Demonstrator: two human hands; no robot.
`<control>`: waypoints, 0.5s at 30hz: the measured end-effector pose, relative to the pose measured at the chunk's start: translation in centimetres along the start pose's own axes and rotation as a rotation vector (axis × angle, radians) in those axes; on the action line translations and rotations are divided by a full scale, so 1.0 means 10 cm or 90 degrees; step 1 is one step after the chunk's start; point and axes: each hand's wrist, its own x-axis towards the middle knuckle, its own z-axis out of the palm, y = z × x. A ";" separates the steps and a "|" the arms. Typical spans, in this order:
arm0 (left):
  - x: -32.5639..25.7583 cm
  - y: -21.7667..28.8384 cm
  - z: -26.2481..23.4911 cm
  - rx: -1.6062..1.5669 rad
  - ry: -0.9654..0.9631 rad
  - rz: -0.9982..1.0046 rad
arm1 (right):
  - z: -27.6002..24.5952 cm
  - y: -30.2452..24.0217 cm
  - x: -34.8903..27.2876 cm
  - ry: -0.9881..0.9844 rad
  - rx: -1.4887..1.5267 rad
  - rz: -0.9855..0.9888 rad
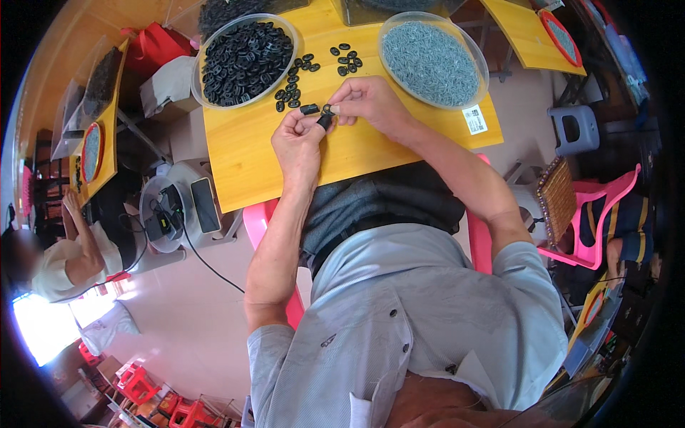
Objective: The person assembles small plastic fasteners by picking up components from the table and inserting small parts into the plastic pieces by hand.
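Over the yellow table [250,160] both my hands meet at small black parts. My left hand [298,143] is closed on a black plastic piece [325,121], held between thumb and fingers; another black piece [309,109] sticks out by its fingertips. My right hand [367,103] pinches at the upper end of the held piece, its fingertips touching it; whether something small sits in that pinch is hidden. Just beyond my hands lie loose black oval parts [292,93] with holes, and a second small group of ovals [347,60] farther right.
A clear tub of black oval parts [248,60] stands at the back left of the table. At the back right is a tub of silvery screws [432,60]. A white label [474,120] marks the right edge. A co-worker [78,250] sits at left; a pink chair [599,214] stands right.
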 end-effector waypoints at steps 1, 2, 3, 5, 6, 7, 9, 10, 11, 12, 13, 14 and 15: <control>0.00 0.00 0.00 0.002 -0.001 -0.001 | -0.01 -0.01 0.00 0.002 0.001 0.000; 0.01 0.01 0.00 0.014 -0.002 -0.005 | -0.01 -0.04 0.00 -0.006 -0.003 0.009; 0.01 0.01 0.00 0.026 -0.003 -0.009 | -0.02 -0.06 -0.01 -0.014 -0.008 0.018; 0.02 0.02 0.00 0.033 -0.012 -0.009 | -0.02 -0.09 -0.01 -0.012 -0.008 0.012; 0.03 0.02 -0.01 0.039 -0.018 -0.008 | -0.02 -0.10 -0.01 -0.012 -0.010 0.006; 0.03 0.01 -0.01 0.038 -0.019 -0.009 | -0.03 -0.09 -0.01 -0.011 -0.010 0.007; 0.05 -0.01 -0.03 0.033 -0.029 -0.002 | -0.04 -0.08 -0.01 -0.015 -0.006 0.004; 0.05 0.00 -0.02 0.032 -0.029 -0.003 | -0.03 -0.07 0.00 -0.015 -0.006 0.005; 0.05 0.02 -0.01 0.035 -0.031 -0.009 | -0.03 -0.07 0.00 -0.010 -0.005 0.013; 0.05 0.03 -0.01 0.037 -0.033 -0.015 | -0.03 -0.06 0.00 -0.005 -0.004 0.021; 0.05 0.03 -0.02 0.036 -0.030 -0.015 | -0.02 -0.06 0.00 -0.008 -0.005 0.022; 0.05 0.03 -0.03 0.045 -0.033 -0.008 | -0.01 -0.06 -0.01 -0.001 -0.003 0.021; 0.05 0.02 -0.04 0.054 -0.036 0.000 | 0.00 -0.06 -0.01 0.006 -0.001 0.020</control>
